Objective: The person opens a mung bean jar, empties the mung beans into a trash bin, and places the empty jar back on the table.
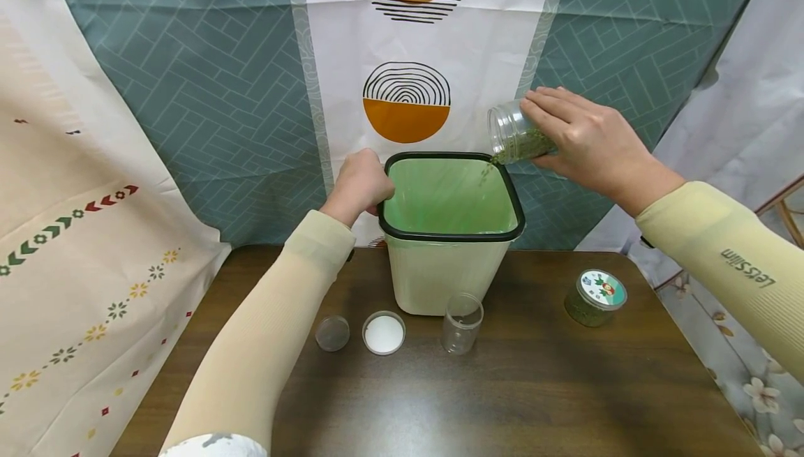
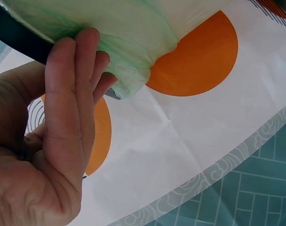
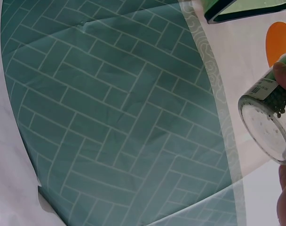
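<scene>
A light green trash bin with a black rim and a green plastic liner stands at the back of the table. My left hand holds the bin's rim at its left side, fingers lapping the liner. Over the right edge of the bin, my right hand grips a clear jar tipped on its side, mouth toward the bin. Small green grains fall from the jar's mouth into the bin, and more lie along its lower side. The right wrist view shows the jar's base and a label.
On the brown table, before the bin, stand a clear cup, a small dish of white stuff and a clear round lid. A lidded jar of green bits is at the right. Patterned cloth hangs behind.
</scene>
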`<state>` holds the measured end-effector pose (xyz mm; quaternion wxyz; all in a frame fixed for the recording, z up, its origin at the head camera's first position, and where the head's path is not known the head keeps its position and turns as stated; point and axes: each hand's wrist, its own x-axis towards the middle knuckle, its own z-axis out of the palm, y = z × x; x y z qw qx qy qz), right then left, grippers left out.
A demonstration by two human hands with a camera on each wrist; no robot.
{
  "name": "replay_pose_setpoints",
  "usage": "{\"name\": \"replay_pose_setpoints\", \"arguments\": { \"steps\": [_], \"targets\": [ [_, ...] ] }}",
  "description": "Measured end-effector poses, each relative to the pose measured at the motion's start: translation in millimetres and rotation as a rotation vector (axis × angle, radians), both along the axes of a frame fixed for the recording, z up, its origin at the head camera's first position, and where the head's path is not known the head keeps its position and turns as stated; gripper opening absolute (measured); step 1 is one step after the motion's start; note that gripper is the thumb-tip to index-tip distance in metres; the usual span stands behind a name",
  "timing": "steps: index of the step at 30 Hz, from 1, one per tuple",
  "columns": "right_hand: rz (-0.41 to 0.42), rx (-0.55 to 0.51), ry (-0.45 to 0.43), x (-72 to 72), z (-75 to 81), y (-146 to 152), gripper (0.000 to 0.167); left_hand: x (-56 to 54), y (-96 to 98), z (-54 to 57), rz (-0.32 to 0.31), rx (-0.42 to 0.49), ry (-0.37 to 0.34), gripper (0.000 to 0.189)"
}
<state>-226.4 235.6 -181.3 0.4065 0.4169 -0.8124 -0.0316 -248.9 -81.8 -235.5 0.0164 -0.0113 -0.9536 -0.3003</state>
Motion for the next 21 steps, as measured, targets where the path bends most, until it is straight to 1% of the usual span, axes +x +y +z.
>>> {"name": "replay_pose_setpoints", "arguments": {
  "steps": [8, 21],
  "targets": [
    [-0.001, 0.003, 0.000, 0.6, 0.8, 0.9, 0.085, -0.6, 0.1, 0.1, -0.003, -0.018, 0.003, 0.013],
    [-0.016, 0.005, 0.000, 2.5, 2.7, 1.6, 0.084, -0.8, 0.9, 1.2, -0.002, -0.042, -0.005, 0.009]
  ]
}}
